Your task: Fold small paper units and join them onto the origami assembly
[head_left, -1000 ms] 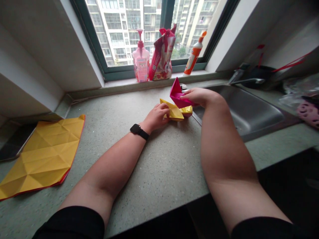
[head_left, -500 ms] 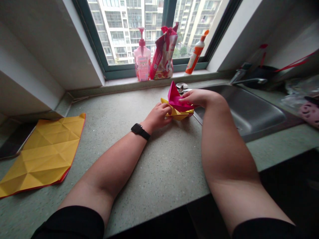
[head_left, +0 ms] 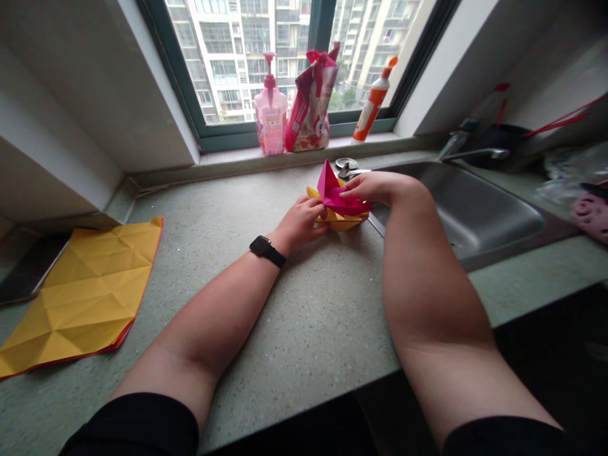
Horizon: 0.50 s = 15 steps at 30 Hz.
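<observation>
Two-handed: pinching pink folded paper (head_left: 334, 198) with almost-closed right hand (head_left: 365, 187), at two o'clock from half-curled left hand (head_left: 304, 220) gripping yellow folded paper (head_left: 346, 223).

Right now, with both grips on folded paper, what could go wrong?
The right grip holds the magenta folded paper on or just above the yellow folded paper; pressing down might crush either.
The yellow piece's right end lies close to the sink, so a sideways push could send it in.
The left grip pinches the yellow piece's other end; squeezing harder might crease it.
</observation>
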{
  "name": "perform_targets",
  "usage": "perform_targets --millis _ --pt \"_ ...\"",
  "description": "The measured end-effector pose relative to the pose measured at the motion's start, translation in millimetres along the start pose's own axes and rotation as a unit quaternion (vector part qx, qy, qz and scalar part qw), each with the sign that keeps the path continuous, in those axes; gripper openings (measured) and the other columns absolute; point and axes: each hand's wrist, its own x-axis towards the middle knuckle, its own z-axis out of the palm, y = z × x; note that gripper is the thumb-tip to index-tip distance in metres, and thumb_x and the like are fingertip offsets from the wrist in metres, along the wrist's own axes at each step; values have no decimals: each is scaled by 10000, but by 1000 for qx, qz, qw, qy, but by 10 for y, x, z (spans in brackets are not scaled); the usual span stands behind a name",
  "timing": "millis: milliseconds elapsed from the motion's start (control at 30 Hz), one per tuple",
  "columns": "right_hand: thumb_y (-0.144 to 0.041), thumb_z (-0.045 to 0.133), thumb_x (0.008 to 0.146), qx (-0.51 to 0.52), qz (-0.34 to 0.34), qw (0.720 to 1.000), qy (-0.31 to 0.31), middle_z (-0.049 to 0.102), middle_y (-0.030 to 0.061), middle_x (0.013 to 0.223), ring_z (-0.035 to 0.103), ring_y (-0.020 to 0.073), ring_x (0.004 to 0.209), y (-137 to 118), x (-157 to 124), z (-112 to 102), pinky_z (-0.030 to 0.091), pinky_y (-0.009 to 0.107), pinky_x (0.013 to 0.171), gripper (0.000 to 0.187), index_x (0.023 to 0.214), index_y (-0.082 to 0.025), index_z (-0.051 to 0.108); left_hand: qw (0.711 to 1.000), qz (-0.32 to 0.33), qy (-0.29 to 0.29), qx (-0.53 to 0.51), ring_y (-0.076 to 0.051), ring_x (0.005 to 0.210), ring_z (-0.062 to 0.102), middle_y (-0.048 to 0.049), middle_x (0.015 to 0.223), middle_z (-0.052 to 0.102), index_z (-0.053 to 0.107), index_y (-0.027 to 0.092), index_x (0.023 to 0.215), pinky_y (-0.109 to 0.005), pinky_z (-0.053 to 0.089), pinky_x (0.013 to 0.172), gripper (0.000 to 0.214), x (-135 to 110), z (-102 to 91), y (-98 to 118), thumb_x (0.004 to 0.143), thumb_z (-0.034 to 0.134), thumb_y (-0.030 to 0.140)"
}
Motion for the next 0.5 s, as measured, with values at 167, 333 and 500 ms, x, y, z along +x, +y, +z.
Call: perform_targets --millis 167,333,500 --pt "-308 781 954 -38 -9 999 4 803 78 932 731 206 802 -2 -12 -9 594 278 686 104 975 -215 823 1000 2 -1 -1 -266 1065 673 -71 1109 785 714 217 1045 -472 516 1061 117 -1 11 -1 932 714 187" --pt "-292 808 934 -46 1 999 16 802 61 924 729 201 799 11 -21 -23 595 276 692 68 960 -235 833 1000 6 -5 -7 -257 1049 685 -58 1096 796 716 221 1030 -462 514 1059 106 -1 11 -4 930 719 186" --pt "-329 850 896 -68 -7 998 9 791 68 899 715 200 746 1 14 -16 596 301 687 146 993 -222 835 1000 6 -11 -7 -254 1044 689 -65 1081 802 727 213 1011 -457 510 1062 76 1 4 0 941 716 187"
